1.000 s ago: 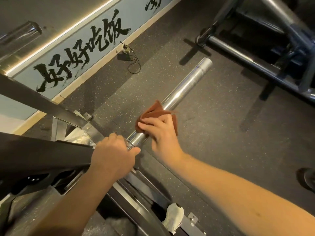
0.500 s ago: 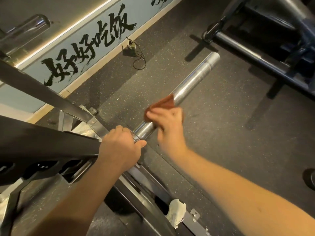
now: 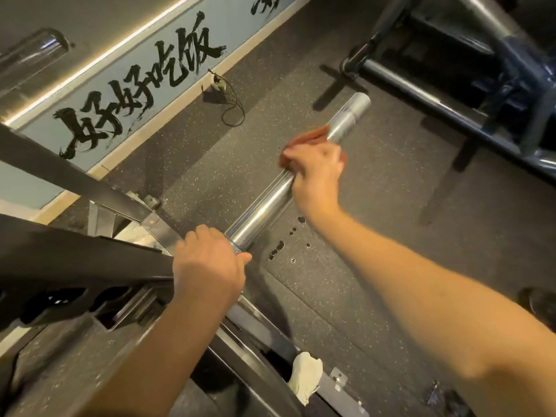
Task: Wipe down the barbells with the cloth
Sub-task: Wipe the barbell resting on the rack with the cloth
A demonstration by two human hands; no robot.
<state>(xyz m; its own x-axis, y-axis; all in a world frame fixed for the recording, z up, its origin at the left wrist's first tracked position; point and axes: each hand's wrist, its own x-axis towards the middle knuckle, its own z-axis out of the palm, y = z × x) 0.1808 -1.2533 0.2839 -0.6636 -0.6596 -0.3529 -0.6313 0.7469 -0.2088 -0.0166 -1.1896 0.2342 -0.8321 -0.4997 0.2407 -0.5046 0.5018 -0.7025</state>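
A chrome barbell sleeve (image 3: 264,206) juts out from the black rack toward the upper right, above the floor. My left hand (image 3: 207,266) grips the bar at the sleeve's inner collar. My right hand (image 3: 316,170) wraps a rust-brown cloth (image 3: 307,138) around the sleeve about two thirds of the way out. Most of the cloth is hidden under my fingers. The sleeve's outer end (image 3: 358,105) sticks out bare beyond the cloth.
The black rack frame (image 3: 75,260) fills the left side. A dark blue machine frame (image 3: 451,106) stands at the upper right. A wall banner with black brush writing (image 3: 135,85) runs along the floor edge. Dark wet spots (image 3: 279,246) dot the rubber floor. My white shoe (image 3: 305,377) is below.
My right hand has slid the cloth outward along the sleeve, from beside my left hand to near the outer end. My left hand kept its grip on the bar.
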